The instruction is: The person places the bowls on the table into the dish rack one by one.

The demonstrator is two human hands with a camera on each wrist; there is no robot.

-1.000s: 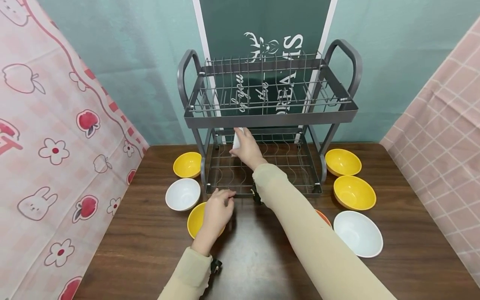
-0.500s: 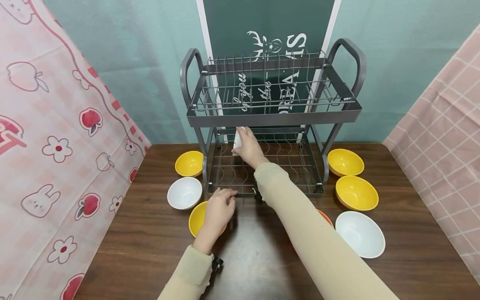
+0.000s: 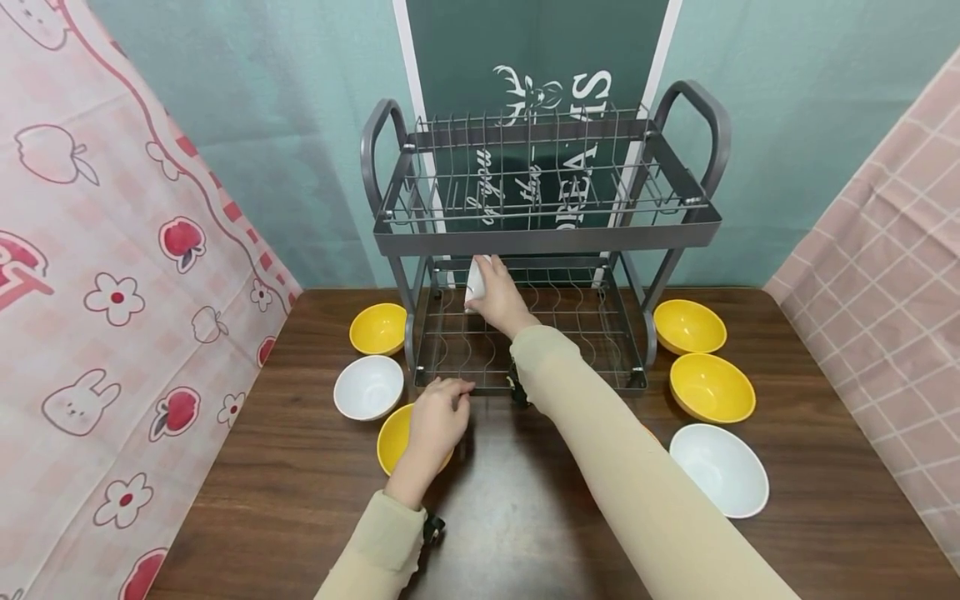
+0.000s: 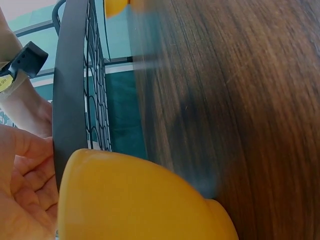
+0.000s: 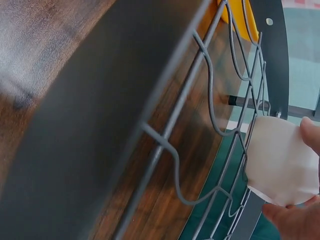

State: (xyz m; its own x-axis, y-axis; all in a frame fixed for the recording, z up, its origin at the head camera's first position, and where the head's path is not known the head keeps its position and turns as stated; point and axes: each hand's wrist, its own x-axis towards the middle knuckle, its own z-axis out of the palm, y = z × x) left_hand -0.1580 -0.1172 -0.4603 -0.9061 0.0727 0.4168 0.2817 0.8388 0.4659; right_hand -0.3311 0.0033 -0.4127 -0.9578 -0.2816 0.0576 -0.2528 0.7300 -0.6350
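Pinching a white dish [image 3: 474,285] between thumb and fingers, the right hand [image 3: 500,296] reaches into the lower tier of a grey two-tier rack [image 3: 547,242], toward its left half. From overhead I get only a slanted sliver of the dish; the right wrist view gives its smooth, rounded wall, with no writing on the part that shows, close against the wavy wires [image 5: 175,170]. Whether the wires bear its weight, I can't tell.

The left hand [image 3: 441,421] is loosely bent, fingers resting at the rack's front strip [image 4: 69,90]. Its wrist view adds the outer side of a yellow bowl [image 4: 135,195], mostly covered by that hand from above, and a black wrist device [image 4: 30,59] on the other arm bearing a yellow label [image 4: 5,82], its marks too small to read.

Behind the rack hangs a dark green banner [image 3: 465,50] with a deer's head and sideways white lettering: "you", "the" and, broken by the rails, "REA" and "S".

On the dark wooden bench [image 3: 247,500], yellow and white bowls line both sides; an orange edge [image 3: 651,432] peeks past the right sleeve [image 3: 615,450].
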